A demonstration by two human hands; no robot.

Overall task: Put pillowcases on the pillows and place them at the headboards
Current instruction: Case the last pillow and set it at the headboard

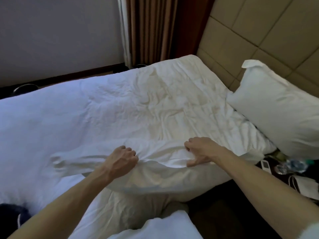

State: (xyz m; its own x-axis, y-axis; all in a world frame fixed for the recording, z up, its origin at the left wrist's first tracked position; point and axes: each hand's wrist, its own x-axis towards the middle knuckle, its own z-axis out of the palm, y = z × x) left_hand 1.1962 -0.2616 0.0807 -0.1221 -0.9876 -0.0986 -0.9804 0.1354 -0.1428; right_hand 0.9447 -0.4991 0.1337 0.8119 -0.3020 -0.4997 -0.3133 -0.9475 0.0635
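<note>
While the left grip bunched a fistful of the crumpled white cloth pillowcase and the right grip pinched its edge between curled fingers and a spread thumb, the case lay draped over the near edge of the white-sheeted bed, sagging off the side. Two holds set apart, and for good reason by my reckoning: that spacing looked meant to keep the mouth stretched so a pillow could go in or be shaken down. How much pillow sat inside, I could not tell. Over on the right, a plump white cased pillow leaned against the beige padded-panel headboard, seemingly finished, so this one looked like the next to join it.
</note>
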